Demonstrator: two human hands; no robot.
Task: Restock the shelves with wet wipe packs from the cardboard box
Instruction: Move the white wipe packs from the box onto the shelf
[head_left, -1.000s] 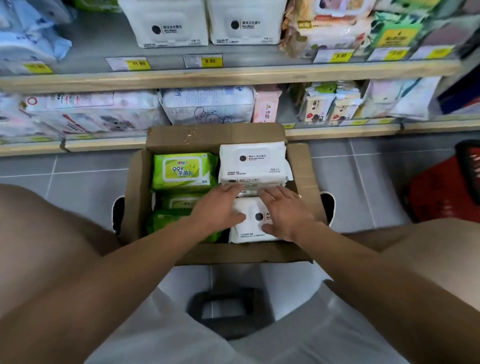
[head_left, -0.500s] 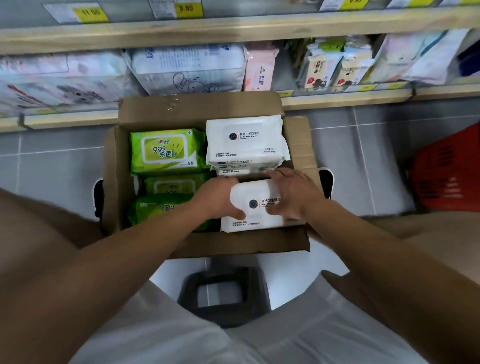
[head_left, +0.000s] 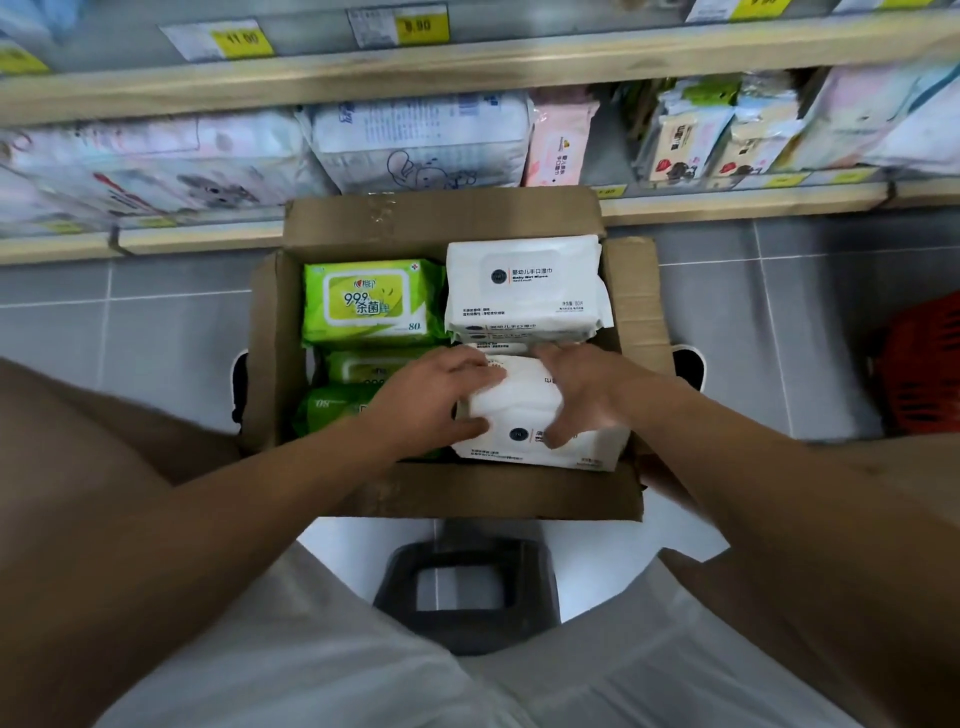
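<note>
A white wet wipe pack (head_left: 514, 397) is being gripped from both sides inside the cardboard box (head_left: 467, 493), in its near right part, tilted so that one end is raised above another white pack (head_left: 571, 447) lying flat beneath it. The left hand (head_left: 431, 402) is being held against the pack's left side, fingers curled over its top edge and thumb tucked under its near edge; the right hand (head_left: 587, 389) is being pressed to the right side, fingers reaching over the far edge and thumb curled onto the lower pack's face. Just beyond, at the far right of the box, a stack of white baby wipe packs (head_left: 524, 286) is being kept, label upward. The left half of the box is being filled by green wipe packs (head_left: 371, 304), one flat at the far end and others partly hidden below and nearer. The box is being rested on a grey tiled floor (head_left: 156, 353), its flaps folded open, right in front of the lowest shelf (head_left: 197, 239), where soft white and pink packs (head_left: 421, 140) are being displayed. Yellow price tags (head_left: 244, 39) are being shown on the shelf edge above. A red basket (head_left: 924, 374) is being seen at the right edge, and a dark stool (head_left: 467, 592) between the person's knees
</note>
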